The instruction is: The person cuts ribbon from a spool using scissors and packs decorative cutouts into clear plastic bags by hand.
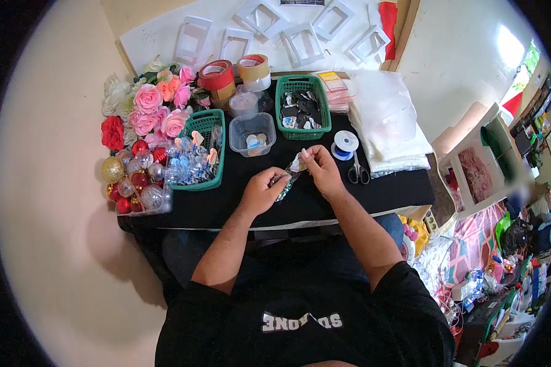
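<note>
The left hand (264, 191) is pinching the near side of a packet (297, 164), the right hand (320, 171) its top; it is spanning between them. It is looking light, limp and slippery, its edges probably offering the surest hold.

Small pale patterned piece (298, 164), tilted, glittery green piece (282, 194) just below, partly hidden, over black cloth (211, 207)

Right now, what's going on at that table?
A person is working at a black-covered table. The left hand holds a small glittery green item, while the right hand pinches a small pale piece next to it. Whether the two are joined is unclear. The spool and scissors sit to the right, in neither hand.
</note>
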The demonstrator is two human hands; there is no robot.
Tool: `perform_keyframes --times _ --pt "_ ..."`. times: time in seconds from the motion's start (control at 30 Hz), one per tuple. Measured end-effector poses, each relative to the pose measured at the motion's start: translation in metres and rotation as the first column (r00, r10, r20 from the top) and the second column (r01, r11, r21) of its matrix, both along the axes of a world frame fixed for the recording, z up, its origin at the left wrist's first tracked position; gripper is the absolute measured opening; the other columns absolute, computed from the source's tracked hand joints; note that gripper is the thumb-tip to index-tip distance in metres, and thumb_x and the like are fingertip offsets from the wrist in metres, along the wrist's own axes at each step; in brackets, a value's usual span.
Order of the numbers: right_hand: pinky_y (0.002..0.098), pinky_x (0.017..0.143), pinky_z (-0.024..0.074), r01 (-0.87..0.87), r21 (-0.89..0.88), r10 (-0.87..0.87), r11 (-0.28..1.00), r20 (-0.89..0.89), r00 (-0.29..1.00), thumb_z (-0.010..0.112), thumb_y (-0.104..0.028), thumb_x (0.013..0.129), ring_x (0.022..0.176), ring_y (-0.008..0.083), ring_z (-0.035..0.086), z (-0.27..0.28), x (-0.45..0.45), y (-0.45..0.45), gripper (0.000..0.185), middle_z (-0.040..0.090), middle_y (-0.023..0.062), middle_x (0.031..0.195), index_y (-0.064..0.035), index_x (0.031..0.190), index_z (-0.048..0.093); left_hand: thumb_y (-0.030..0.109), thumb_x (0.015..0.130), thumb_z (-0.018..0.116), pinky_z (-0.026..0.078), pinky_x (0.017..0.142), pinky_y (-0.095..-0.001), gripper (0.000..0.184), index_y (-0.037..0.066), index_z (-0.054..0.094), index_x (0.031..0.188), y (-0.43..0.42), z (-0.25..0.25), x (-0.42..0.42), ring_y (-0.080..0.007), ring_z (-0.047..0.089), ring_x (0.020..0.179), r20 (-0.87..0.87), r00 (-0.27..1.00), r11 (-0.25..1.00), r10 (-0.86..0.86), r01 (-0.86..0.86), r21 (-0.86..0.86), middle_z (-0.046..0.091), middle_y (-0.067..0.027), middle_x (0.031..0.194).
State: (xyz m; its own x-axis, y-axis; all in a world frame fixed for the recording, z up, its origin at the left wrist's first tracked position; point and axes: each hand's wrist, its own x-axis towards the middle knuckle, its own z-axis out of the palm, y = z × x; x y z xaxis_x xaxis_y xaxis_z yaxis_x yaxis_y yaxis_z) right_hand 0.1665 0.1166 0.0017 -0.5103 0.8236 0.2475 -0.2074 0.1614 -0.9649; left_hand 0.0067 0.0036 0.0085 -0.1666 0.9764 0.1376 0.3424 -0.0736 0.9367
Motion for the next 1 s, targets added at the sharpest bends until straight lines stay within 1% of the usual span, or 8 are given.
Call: perform_keyframes --times 0.23,0.3,0.43,0.6,0.77,0.83,0.93,1.0 --pt "0.0206 0.061 0.0370 0.017 -0.085 -0.019 0.996 -0.032 0.999 0.055 -0.025 0.101 0.069 0.0049 0.046 -0.002 0.001 0.003 0.017 0.056 -0.0030 0.084 -0.0094 0.100 0.051 0.015 0.091 0.066 0.049 0.077 -0.0266 0.019 0.002 0.065 0.105 0.000 0.001 -0.003 -0.0114 0.063 0.083 0.041 0.999 0.998 -0.011 0.009 0.054 0.068 -0.0049 0.091" --pt "0.0207 0.061 0.0370 -0.040 0.024 0.041 0.999 -0.050 0.998 0.055 -0.025 0.100 0.069 0.0050 0.046 0.000 -0.001 -0.001 0.016 0.056 -0.0028 0.084 -0.0091 0.099 0.051 0.015 0.091 0.066 0.049 0.077 -0.0264 0.019 0.002 0.065 0.106 -0.001 0.005 -0.002 -0.0112 0.063 0.084 0.054 0.998 0.999 -0.020 0.019 0.032 0.068 -0.0047 0.091" --pt "0.0209 0.063 0.0389 -0.056 0.028 0.056 0.998 -0.028 0.998 0.057 -0.023 0.099 0.071 0.0050 0.048 -0.006 -0.001 0.002 0.016 0.057 -0.0020 0.085 -0.0085 0.098 0.050 0.013 0.091 0.065 0.049 0.077 -0.0259 0.021 0.001 0.063 0.109 0.001 -0.001 -0.004 -0.0102 0.062 0.082 0.121 0.991 0.997 -0.060 0.055 0.045 0.068 -0.0039 0.091" --pt "0.0216 0.069 0.0426 -0.115 -0.050 0.116 0.992 0.019 0.993 0.062 -0.017 0.096 0.077 0.0056 0.053 -0.001 0.001 -0.002 0.015 0.058 -0.0017 0.084 -0.0057 0.095 0.053 0.012 0.091 0.065 0.048 0.075 -0.0258 0.023 0.001 0.062 0.111 0.001 0.001 -0.004 -0.0089 0.060 0.079 0.101 0.993 0.998 -0.059 0.059 0.005 0.067 -0.0030 0.090" --pt "0.0225 0.069 0.0444 -0.102 -0.004 0.102 0.995 0.053 0.993 0.066 -0.018 0.093 0.077 0.0061 0.055 -0.002 0.001 -0.003 0.016 0.060 -0.0009 0.083 -0.0038 0.094 0.058 0.012 0.092 0.064 0.048 0.077 -0.0256 0.024 0.000 0.060 0.112 0.001 0.001 -0.006 -0.0089 0.060 0.083 0.123 0.991 0.998 -0.056 0.057 -0.006 0.067 -0.0035 0.094" --pt "0.0227 0.070 0.0446 -0.101 0.038 0.099 0.994 0.064 0.993 0.067 -0.017 0.093 0.077 0.0061 0.055 0.000 -0.001 -0.004 0.016 0.060 -0.0008 0.083 -0.0037 0.095 0.059 0.013 0.093 0.063 0.048 0.081 -0.0253 0.027 0.000 0.057 0.116 0.003 -0.002 -0.008 -0.0095 0.062 0.088 0.326 0.943 0.998 -0.069 0.065 0.022 0.066 -0.0047 0.098" --pt "0.0232 0.070 0.0448 -0.108 0.051 0.107 0.993 0.032 0.994 0.067 -0.017 0.093 0.077 0.0062 0.055 -0.001 0.000 -0.006 0.016 0.061 -0.0002 0.083 -0.0035 0.094 0.059 0.012 0.093 0.063 0.048 0.084 -0.0252 0.028 0.000 0.055 0.118 0.004 -0.005 -0.012 -0.0099 0.062 0.092 0.398 0.914 0.997 -0.080 0.068 0.043 0.066 -0.0056 0.102" --pt "0.0234 0.068 0.0446 -0.067 0.089 0.059 0.994 0.091 0.994 0.067 -0.016 0.092 0.076 0.0062 0.054 -0.001 -0.001 -0.005 0.015 0.061 0.0002 0.083 -0.0033 0.093 0.060 0.011 0.093 0.064 0.048 0.084 -0.0254 0.029 0.000 0.055 0.118 0.004 -0.006 -0.011 -0.0102 0.062 0.092 0.405 0.910 0.996 -0.090 0.080 0.041 0.066 -0.0059 0.102"
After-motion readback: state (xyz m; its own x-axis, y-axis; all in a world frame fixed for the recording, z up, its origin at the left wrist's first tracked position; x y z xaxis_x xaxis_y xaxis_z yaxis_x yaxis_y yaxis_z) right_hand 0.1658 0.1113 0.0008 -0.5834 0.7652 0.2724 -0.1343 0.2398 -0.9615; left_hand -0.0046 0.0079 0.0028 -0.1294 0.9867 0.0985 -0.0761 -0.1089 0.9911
